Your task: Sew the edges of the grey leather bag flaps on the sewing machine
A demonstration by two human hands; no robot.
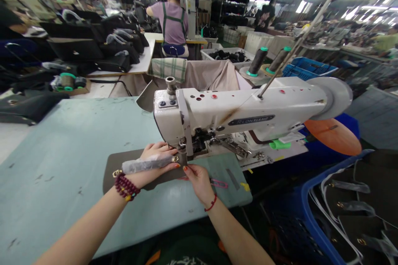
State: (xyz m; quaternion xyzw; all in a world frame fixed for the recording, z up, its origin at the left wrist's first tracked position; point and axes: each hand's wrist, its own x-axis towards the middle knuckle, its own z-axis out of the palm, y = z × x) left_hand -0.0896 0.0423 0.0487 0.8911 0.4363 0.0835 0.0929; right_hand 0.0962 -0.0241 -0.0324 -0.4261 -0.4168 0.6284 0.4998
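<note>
A dark grey-brown panel (pixel 111 165) lies flat on the pale green sewing table, its right end under the needle area of a white sewing machine (pixel 214 109). A plastic-wrapped handle (pixel 148 164) with gold rings at its ends crosses over the back of my left hand (pixel 155 152). That hand lies flat on the panel, fingers stretched toward the machine head and thumb apart. My right hand (pixel 198 180) pinches the panel's near edge with thumb and fingers, just in front of the needle area. The needle's tip is hidden.
Pink-handled scissors or snips (pixel 219 183) lie right of my right hand. At the lower right stands a blue basket (pixel 306 198) with similar dark panels. Dark thread cones (pixel 258 62) stand behind the machine. Black bags (pixel 77 49) are piled at left; a person (pixel 174 20) sits beyond.
</note>
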